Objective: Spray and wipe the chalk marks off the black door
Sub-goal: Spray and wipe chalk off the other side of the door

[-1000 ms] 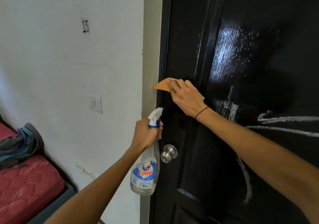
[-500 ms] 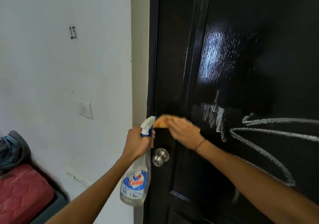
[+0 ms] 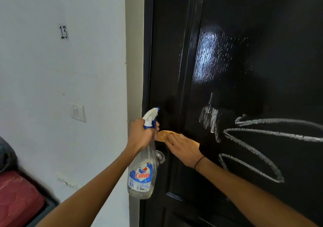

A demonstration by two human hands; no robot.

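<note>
The glossy black door (image 3: pixel 236 43) fills the right side. White chalk marks (image 3: pixel 258 139) loop across its middle right, with a smeared patch to their left. My left hand (image 3: pixel 141 134) grips the neck of a clear spray bottle (image 3: pixel 141 176) with a white and blue trigger head, held upright in front of the door's left edge. My right hand (image 3: pixel 183 148) presses an orange cloth (image 3: pixel 163 135) flat against the door just above the silver door knob (image 3: pixel 160 156). Most of the cloth is hidden under my fingers.
A white wall (image 3: pixel 70 69) stands to the left, with a label reading 13 (image 3: pixel 63 32) and a light switch (image 3: pixel 78 112). A red mattress (image 3: pixel 15 198) lies low at the left, with dark fabric at its far end.
My right hand has slid the orange cloth down the door's left stile, from well above the knob to just over it. The left hand still holds the bottle.
</note>
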